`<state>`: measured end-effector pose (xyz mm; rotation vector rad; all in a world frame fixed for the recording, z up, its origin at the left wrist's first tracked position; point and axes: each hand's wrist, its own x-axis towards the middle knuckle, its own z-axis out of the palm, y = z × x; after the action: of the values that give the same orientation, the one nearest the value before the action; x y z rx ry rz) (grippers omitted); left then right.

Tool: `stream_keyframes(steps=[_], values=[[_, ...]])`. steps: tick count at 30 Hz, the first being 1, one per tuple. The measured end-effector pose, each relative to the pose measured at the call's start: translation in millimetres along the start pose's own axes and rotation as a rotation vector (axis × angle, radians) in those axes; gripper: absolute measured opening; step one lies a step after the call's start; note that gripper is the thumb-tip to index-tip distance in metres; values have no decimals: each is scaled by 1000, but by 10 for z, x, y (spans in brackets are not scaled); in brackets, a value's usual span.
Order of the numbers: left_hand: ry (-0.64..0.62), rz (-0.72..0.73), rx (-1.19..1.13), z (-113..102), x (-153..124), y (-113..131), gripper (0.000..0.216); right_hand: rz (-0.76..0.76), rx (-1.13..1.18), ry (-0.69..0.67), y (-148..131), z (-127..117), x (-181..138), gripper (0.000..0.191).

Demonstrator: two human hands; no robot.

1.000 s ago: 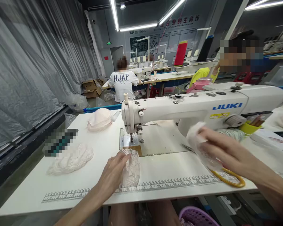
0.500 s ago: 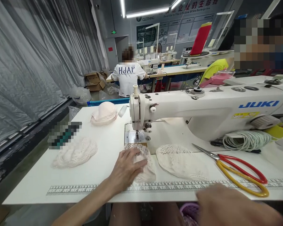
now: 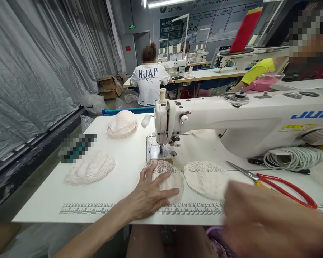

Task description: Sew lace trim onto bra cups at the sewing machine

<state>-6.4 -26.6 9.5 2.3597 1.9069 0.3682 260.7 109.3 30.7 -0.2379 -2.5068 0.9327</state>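
My left hand point(image 3: 150, 193) lies with fingers spread on a cream lace cup piece point(image 3: 176, 181), just in front of the sewing machine's point(image 3: 204, 116) needle plate point(image 3: 153, 152). A second, similar cream lace piece point(image 3: 204, 182) lies flat to its right. My right hand point(image 3: 261, 215) is blurred by motion over the table's front right, close to that second piece's right end. Its fingers cannot be made out. Scissors point(image 3: 254, 176) with red and yellow handles lie behind it, and the hand partly covers them.
A ruler strip point(image 3: 88, 208) runs along the table's front. On the left lie a pile of lace pieces point(image 3: 93, 168) and a pale molded cup stack point(image 3: 123, 124). A coil of pale cord point(image 3: 288, 159) sits below the machine arm. A person in a white shirt point(image 3: 150, 84) sits ahead.
The view has shifted slightly right and up. My left hand's fingers have spread wider on the lace piece. My right hand has risen from below the table edge to over the table, now covering the yellow handle.
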Motion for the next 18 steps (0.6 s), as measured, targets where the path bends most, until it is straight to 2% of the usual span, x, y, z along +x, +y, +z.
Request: stream_keyframes(steps=[1,3,5,7,10,13,15,16,18], values=[[-13,-6,2,-15,1,7,42,-6,-33,-24,22,-25,218,20],[-33,-21,12,-38,19,15,47,-49,-245,-20,120,-5,565,20],[-36,-31,30,-45,50,18,50,-54,-396,29,266,96,723,25],[-44,-11,34,-35,79,16,51,-72,-480,-2,402,223,703,27],[-78,41,17,-4,88,-4,56,-118,-524,-177,474,312,548,39],[-104,81,13,-7,74,-57,58,-170,-440,-390,426,189,512,43],[-115,120,3,-48,80,-105,57,-206,-336,-451,433,34,616,38],[-126,139,-5,-81,92,-127,57,-200,-299,-419,472,-49,706,33],[-161,161,-16,-158,131,-157,55,-117,-283,-231,637,-205,950,28]])
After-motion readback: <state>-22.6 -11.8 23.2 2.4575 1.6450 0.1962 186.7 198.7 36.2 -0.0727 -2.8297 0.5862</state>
